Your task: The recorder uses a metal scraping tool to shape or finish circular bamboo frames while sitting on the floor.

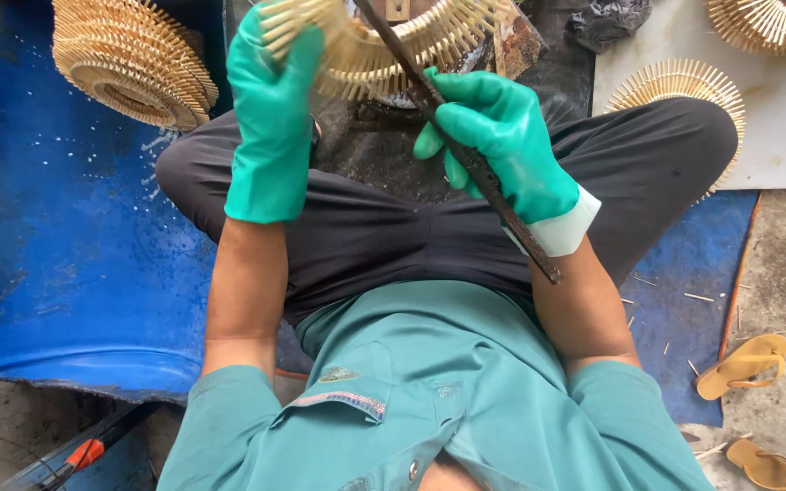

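Head view: at top centre, the left hand (273, 118), in a green rubber glove, grips the near edge of a ring of pale bamboo sticks (384, 41); its fingertips are buried among the sticks and cannot be made out. The ring's upper half is cut off by the top edge of the frame. The right hand (500, 136), gloved the same with a white cuff, is clenched around a long dark metal blade (466, 150) that runs diagonally from the ring down past the wrist; its upper end is lost against the ring. Both hands hover over the person's crossed legs in dark trousers (366, 227). A stack of finished stick rings (134, 59) sits upper left on a blue sheet (75, 255). Another ring (684, 86) at upper right is partly hidden behind the knee. Yellow sandals (743, 364) lie lower right.
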